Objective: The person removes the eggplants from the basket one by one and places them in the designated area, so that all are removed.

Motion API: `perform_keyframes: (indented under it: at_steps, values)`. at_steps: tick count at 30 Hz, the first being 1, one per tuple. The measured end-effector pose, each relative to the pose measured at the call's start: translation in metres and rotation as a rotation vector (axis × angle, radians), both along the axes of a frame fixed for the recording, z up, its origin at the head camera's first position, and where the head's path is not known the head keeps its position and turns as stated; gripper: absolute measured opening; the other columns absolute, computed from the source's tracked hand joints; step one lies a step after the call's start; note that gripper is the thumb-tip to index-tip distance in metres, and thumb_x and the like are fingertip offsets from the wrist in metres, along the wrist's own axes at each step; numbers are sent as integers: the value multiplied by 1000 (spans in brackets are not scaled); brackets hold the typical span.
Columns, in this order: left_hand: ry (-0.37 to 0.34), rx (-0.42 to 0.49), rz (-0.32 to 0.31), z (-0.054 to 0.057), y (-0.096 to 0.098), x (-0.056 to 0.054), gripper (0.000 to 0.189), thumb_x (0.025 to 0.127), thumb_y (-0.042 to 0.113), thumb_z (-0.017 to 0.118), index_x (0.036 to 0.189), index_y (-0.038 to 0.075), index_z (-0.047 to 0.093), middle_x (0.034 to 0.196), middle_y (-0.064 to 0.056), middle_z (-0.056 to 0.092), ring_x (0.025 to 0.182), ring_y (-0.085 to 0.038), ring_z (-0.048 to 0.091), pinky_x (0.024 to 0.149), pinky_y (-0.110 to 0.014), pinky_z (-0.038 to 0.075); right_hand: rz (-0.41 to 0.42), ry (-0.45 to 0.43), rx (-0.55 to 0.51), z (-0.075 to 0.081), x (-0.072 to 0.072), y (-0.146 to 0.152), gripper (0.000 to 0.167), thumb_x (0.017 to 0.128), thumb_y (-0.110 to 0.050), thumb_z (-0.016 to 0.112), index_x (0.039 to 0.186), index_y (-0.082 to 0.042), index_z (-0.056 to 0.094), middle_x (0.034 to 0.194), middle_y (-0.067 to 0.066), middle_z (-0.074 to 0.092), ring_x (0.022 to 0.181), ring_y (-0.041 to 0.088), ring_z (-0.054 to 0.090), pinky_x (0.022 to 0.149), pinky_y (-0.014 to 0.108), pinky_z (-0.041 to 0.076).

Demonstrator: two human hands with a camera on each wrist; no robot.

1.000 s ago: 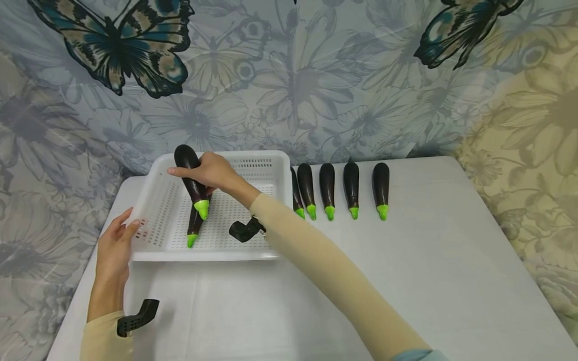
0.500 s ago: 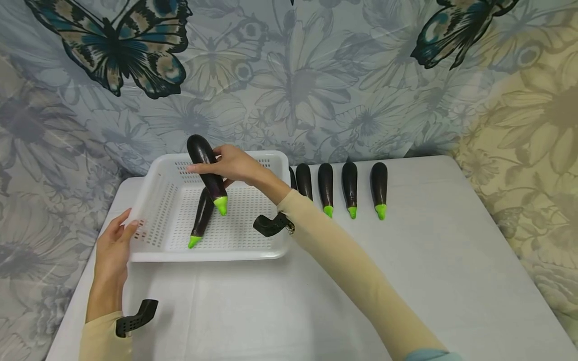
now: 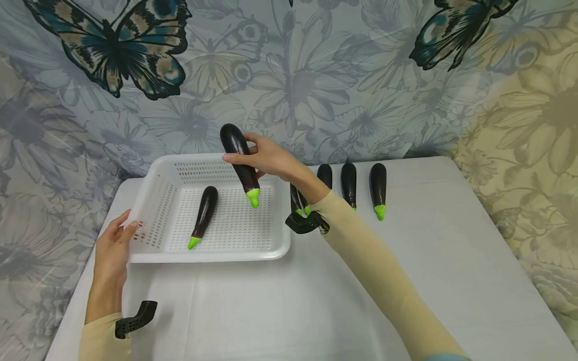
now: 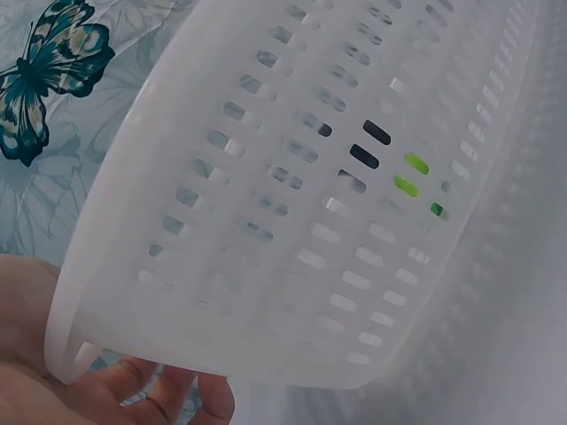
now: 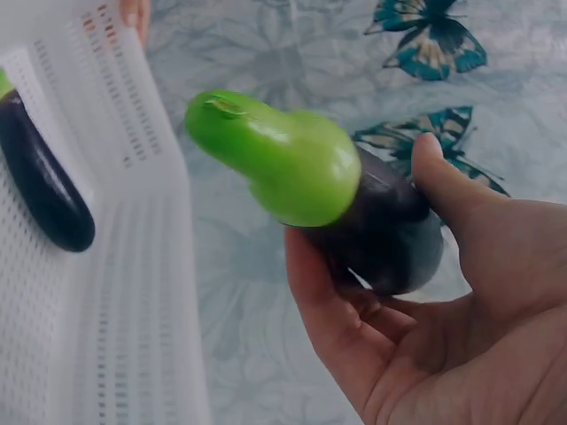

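My right hand holds a dark purple eggplant above the right part of a white perforated plastic basket. The eggplant tilts, its bright green stem end lower and toward me. The right wrist view shows its green cap close up, with thumb and fingers around the dark body. A second eggplant lies inside the basket, slanted, on the bottom. At the basket's left end, my left hand grips the rim; in the left wrist view its fingers curl under the rim.
To the right of the basket, several more eggplants lie in a row on the white-covered table, partly hidden by my right arm. Behind the table hangs a floral cloth with large butterflies.
My right hand has carried its eggplant to the right and a little upward, away from above the one lying in the basket, which is now fully visible. The left hand stays at the rim.
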State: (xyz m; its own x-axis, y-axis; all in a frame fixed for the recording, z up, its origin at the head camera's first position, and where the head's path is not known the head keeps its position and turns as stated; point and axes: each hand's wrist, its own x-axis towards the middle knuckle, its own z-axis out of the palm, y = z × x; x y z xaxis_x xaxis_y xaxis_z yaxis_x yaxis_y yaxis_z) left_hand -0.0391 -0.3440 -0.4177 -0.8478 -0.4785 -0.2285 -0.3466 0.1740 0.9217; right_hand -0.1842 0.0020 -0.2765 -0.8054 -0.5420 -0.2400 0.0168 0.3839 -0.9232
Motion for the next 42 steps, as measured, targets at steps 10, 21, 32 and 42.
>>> perform_keyframes:
  at_steps: [10, 21, 32, 42]
  values:
    - [61, 30, 7, -14, -6, 1, 53, 95, 42, 62, 145, 29, 48, 121, 5, 58, 93, -3, 60, 63, -20, 52, -92, 33, -15, -4, -5, 38, 74, 99, -45, 53, 156, -10, 20, 139, 12, 53, 108, 22, 63, 95, 36, 48]
    - [9, 13, 13, 2, 6, 0, 54, 97, 44, 58, 147, 30, 45, 130, 0, 53, 96, -2, 57, 64, -17, 51, -212, 114, 2, -10, -9, 91, 68, 100, -44, 53, 153, -10, 28, 123, 20, 55, 101, 30, 63, 86, 42, 53]
    - [5, 20, 10, 10, 10, 1, 55, 98, 40, 56, 150, 27, 41, 125, -1, 52, 95, -3, 56, 64, -17, 51, -271, 47, 22, -33, -13, 142, 60, 107, -38, 32, 153, -2, 19, 127, 24, 43, 90, 25, 59, 85, 34, 51]
    - [37, 1, 10, 2, 6, -1, 54, 99, 39, 57, 149, 26, 42, 121, 4, 54, 95, -4, 56, 63, -18, 51, -374, -11, 238, -55, -13, 195, 78, 103, -40, 46, 157, -3, 4, 151, 27, 31, 123, 45, 50, 108, 50, 35]
